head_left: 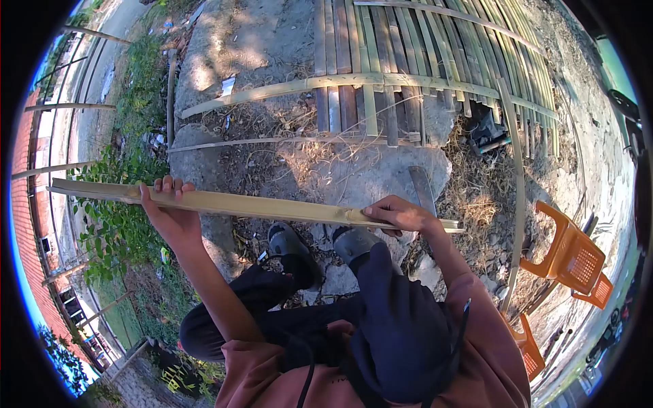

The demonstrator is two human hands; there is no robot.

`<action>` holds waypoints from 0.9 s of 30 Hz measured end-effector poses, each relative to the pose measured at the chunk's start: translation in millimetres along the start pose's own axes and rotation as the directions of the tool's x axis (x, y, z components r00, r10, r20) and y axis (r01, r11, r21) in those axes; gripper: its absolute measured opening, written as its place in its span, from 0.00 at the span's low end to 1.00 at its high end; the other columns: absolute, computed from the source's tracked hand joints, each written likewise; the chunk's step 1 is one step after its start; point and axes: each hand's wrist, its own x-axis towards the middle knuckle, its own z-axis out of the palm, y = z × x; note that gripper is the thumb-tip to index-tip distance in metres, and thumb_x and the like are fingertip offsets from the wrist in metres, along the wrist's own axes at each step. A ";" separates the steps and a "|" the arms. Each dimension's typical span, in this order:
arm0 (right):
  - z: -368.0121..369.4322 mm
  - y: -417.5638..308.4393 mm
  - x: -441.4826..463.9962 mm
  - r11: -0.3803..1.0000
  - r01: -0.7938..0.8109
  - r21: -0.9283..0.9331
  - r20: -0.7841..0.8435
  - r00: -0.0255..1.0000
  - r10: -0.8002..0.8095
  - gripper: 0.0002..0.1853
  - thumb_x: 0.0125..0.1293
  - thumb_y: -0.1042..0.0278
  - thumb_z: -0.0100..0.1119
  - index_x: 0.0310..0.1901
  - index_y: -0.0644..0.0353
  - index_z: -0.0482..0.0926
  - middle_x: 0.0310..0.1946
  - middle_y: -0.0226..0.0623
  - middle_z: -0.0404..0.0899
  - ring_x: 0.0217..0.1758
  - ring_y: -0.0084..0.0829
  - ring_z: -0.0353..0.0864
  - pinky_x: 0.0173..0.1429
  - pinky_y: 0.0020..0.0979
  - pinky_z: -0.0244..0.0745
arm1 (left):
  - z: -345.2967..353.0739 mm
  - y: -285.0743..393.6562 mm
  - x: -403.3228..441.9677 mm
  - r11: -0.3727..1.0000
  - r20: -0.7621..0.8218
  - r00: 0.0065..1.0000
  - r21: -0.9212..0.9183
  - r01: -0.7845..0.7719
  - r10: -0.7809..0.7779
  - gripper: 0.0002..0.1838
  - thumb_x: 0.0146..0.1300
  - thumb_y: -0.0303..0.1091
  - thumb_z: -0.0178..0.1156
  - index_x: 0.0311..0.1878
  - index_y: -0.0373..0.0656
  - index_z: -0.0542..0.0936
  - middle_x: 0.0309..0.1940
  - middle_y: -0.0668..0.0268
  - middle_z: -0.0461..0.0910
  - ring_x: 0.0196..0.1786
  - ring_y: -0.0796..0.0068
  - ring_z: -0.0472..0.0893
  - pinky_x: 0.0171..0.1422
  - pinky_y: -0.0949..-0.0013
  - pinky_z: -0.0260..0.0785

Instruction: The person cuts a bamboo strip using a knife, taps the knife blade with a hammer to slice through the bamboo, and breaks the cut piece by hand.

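A long split bamboo strip (272, 204) lies level across the view above my feet, its pale inner side showing. My left hand (170, 207) grips it near its left end, thumb and fingers wrapped round it from below. Close to the right end, my right hand (401, 214) is closed over the strip beside a node. Past my right hand the end of the strip looks split in two. Beneath it, a flat blade-like piece (423, 190) rests on the concrete slab; its kind I cannot make out.
A panel of bamboo slats (415, 47) with a crosswise bamboo strip (299, 84) lies ahead. At right stand an orange plastic chair (568, 255) and a long upright-looking strip (515, 183). Green plants (112, 217) grow at left. Dry shavings (476, 211) litter the ground.
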 end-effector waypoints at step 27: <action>-34.8 89.2 -23.9 0.971 0.215 -0.102 -0.911 0.373 -0.178 0.15 0.69 0.69 0.57 0.55 0.64 0.78 0.46 0.44 0.84 0.50 0.35 0.85 0.60 0.36 0.76 | -8.5 11.0 2.1 0.952 0.063 0.950 0.002 -0.307 0.306 0.15 0.72 0.31 0.52 0.28 0.49 0.59 0.21 0.74 0.57 0.19 0.85 0.56 0.20 0.77 0.54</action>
